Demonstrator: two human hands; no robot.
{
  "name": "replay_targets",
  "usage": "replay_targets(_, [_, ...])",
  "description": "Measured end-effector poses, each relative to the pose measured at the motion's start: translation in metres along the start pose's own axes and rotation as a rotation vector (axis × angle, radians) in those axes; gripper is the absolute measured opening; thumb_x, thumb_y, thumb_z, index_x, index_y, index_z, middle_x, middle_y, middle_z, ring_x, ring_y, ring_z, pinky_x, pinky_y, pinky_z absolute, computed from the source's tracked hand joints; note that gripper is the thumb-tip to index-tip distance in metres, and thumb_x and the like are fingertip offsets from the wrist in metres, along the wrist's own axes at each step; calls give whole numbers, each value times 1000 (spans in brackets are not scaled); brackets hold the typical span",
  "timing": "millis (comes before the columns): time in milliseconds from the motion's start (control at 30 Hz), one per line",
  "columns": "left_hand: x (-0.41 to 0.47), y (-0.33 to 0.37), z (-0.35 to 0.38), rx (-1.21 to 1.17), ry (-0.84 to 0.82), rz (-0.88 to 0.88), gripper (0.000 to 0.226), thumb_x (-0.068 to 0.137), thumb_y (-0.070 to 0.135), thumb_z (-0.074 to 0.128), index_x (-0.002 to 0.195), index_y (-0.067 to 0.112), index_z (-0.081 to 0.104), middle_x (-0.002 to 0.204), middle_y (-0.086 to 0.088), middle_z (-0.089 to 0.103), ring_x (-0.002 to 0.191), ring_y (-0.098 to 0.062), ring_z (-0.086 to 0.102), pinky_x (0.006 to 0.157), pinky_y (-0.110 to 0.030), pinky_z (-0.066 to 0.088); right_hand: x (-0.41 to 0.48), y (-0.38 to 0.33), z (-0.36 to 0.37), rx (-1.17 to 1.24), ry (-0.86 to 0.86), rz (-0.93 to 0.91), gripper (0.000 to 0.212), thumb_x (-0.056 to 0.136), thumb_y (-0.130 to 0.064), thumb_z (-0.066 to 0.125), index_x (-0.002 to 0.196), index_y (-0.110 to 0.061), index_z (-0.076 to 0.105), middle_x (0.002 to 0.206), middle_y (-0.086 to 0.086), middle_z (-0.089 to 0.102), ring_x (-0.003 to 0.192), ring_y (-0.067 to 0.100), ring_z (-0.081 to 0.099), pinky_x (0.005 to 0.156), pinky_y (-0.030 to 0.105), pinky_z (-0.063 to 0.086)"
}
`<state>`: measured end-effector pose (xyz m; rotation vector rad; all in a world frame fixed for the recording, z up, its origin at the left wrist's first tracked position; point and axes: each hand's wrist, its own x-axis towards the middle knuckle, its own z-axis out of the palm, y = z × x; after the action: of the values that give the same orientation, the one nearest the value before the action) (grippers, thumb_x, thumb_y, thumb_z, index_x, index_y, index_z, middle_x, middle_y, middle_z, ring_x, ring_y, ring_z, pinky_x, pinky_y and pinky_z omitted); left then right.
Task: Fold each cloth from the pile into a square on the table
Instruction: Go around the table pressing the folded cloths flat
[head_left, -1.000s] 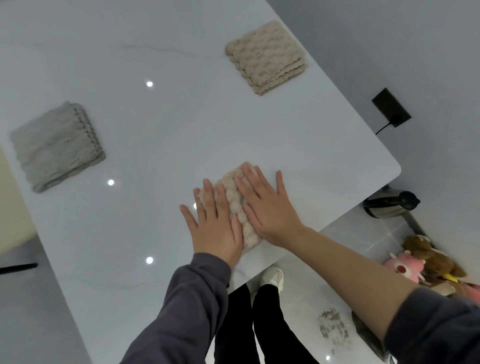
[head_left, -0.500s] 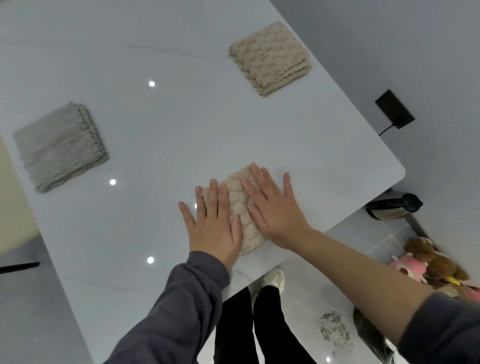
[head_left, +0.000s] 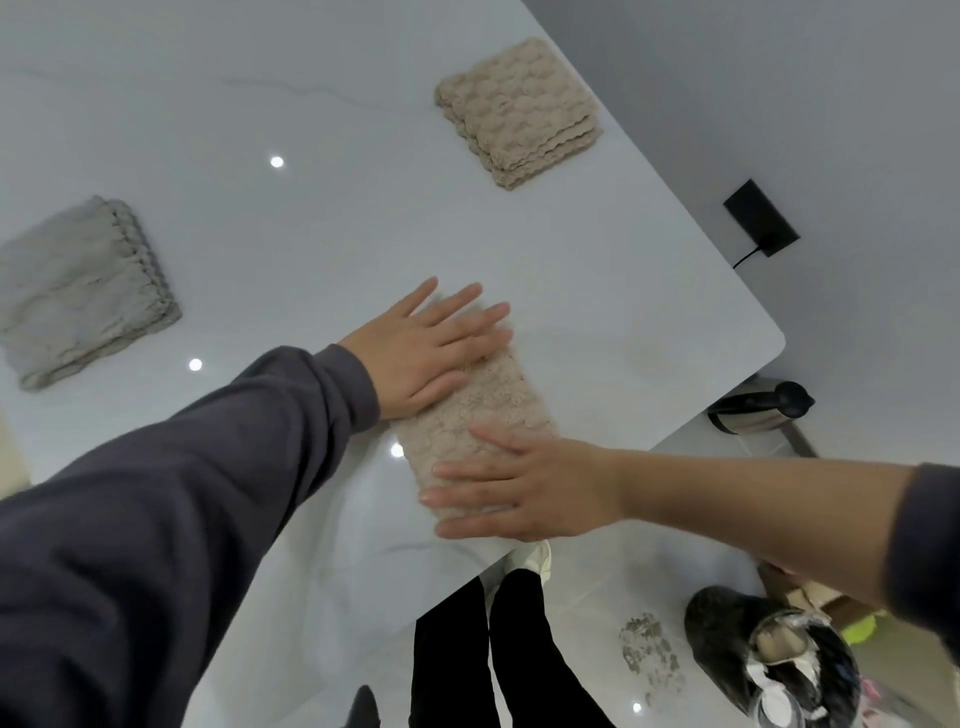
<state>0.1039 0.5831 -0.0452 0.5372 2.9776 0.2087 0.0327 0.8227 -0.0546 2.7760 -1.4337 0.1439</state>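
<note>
Pressing down with both palms, I have the cloth (head_left: 483, 410) pinned flat on the table (head_left: 311, 244). My left hand (head_left: 426, 348) lies on the cloth's far end, fingers straight and spread, gripping nothing. My right hand (head_left: 524, 488) lies across the cloth's near end, fingers straight as well and pointing left, the little finger just off the cloth's near edge (palm flat, no curl that I can see). Between my two hands a strip of the cloth shows: beige, bumpy, lying as a long narrow band. Beyond the cloth and to its right, well apart from it, sits a beige stack (head_left: 519, 111) of folded cloths. Left of the cloth, also well apart, lies a grey cloth (head_left: 78, 296), folded. Right of the cloth, past the table's rounded corner and lower down, is a metal flask (head_left: 758, 413) with a black top
</note>
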Motion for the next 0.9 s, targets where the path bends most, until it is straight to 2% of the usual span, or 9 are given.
replay_targets(100, [4, -6, 9, -18, -40, 45, 55, 101, 41, 16, 153, 25, 17, 161, 0, 11, 149, -25, 9, 118, -54, 8, 3, 13, 8, -30, -68, -109, 48, 102, -15, 38, 149, -21, 37, 158, 4, 29, 147, 24, 22, 118, 51, 18])
replay_targets(200, [5, -9, 19, -27, -79, 27, 58, 101, 44, 11, 154, 22, 14, 162, -2, 11, 149, -25, 9, 117, -56, 9, 3, 24, 17, 4, -87, -161, 46, 104, -11, 29, 148, -19, 39, 156, 2, 33, 146, 24, 25, 118, 49, 20])
replay_targets(367, [8, -6, 26, -57, -65, 42, 60, 100, 44, 6, 154, 18, 13, 161, -5, 12, 148, -23, 12, 117, -57, 5, 9, 36, 19, 73, -80, -187, 46, 102, -11, 41, 147, -18, 42, 155, -1, 35, 145, 23, 28, 119, 46, 18])
replay_targets(533, [9, -5, 29, -57, -32, 65, 59, 100, 43, 7, 153, 17, 12, 161, -6, 13, 148, -24, 14, 116, -58, 7, 11, 39, 19, 85, -72, -184, 45, 102, -11, 42, 146, -18, 43, 155, 0, 35, 146, 24, 26, 120, 46, 14])
replay_targets(667, [9, -5, 30, -36, -29, 53, 59, 100, 42, 11, 153, 17, 16, 160, -6, 15, 147, -25, 15, 116, -58, 10, 12, 34, 17, 112, -49, -153, 44, 102, -11, 40, 145, -19, 44, 155, 2, 36, 145, 24, 28, 119, 47, 19])
replay_targets(767, [-3, 4, 21, -9, 20, -122, 61, 100, 43, 16, 154, 15, 16, 161, -8, 12, 148, -26, 11, 118, -54, 6, 2, 24, 5, 148, -33, -13, 42, 101, -14, 42, 143, -17, 48, 154, 9, 36, 145, 29, 27, 116, 51, 24])
replay_targets(833, [-19, 25, 14, -49, 97, -324, 63, 98, 41, 21, 153, 9, 19, 160, -12, 13, 148, -29, 12, 118, -51, 6, -11, 14, -5, 188, -11, 210, 44, 98, -18, 44, 142, -13, 48, 155, 13, 33, 146, 33, 24, 118, 54, 19])
replay_targets(900, [-33, 58, 13, -113, 163, -501, 65, 95, 38, 25, 151, 4, 23, 159, -16, 16, 147, -32, 13, 117, -52, 7, -19, 5, -14, 215, 9, 511, 48, 98, -20, 42, 145, -10, 42, 157, 14, 26, 148, 31, 18, 119, 54, 14])
